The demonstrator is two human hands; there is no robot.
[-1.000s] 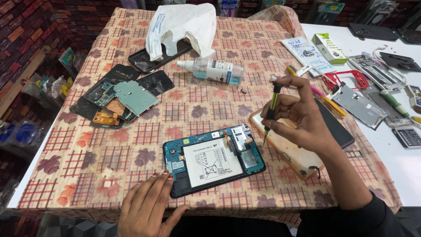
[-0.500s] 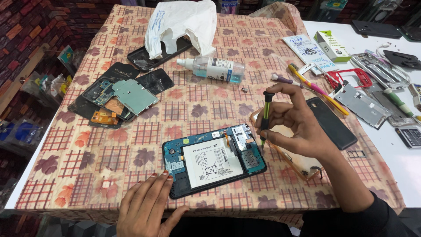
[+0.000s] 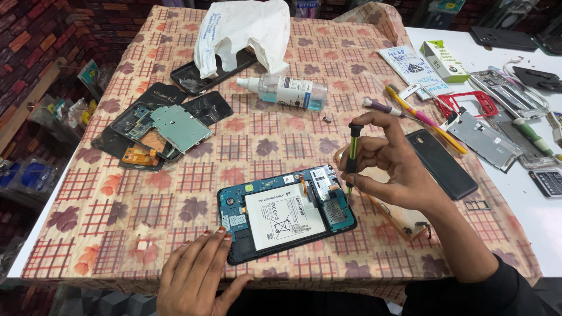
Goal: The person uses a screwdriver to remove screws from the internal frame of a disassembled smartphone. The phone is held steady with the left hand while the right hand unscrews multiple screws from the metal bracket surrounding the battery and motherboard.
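Observation:
An opened tablet [image 3: 284, 213] lies face down on the checked tablecloth, showing its white battery and blue circuit boards. My left hand [image 3: 196, 275] rests flat on the cloth with its fingertips against the tablet's near left corner. My right hand [image 3: 389, 164] holds a small green-and-black screwdriver [image 3: 352, 155] upright. The screwdriver's tip points down at the tablet's right end, close to the board.
A pile of dismantled device parts [image 3: 158, 129] sits at the left. A white plastic bag [image 3: 240, 32] and a clear liquid bottle [image 3: 290, 90] lie at the back. To the right are a black phone [image 3: 442, 164], a toothbrush [image 3: 421, 117], frames and tools on a white table [image 3: 527, 169].
My right hand has lowered and moved left with the screwdriver, bringing its tip down to the tablet's right end. My left hand has stayed in place.

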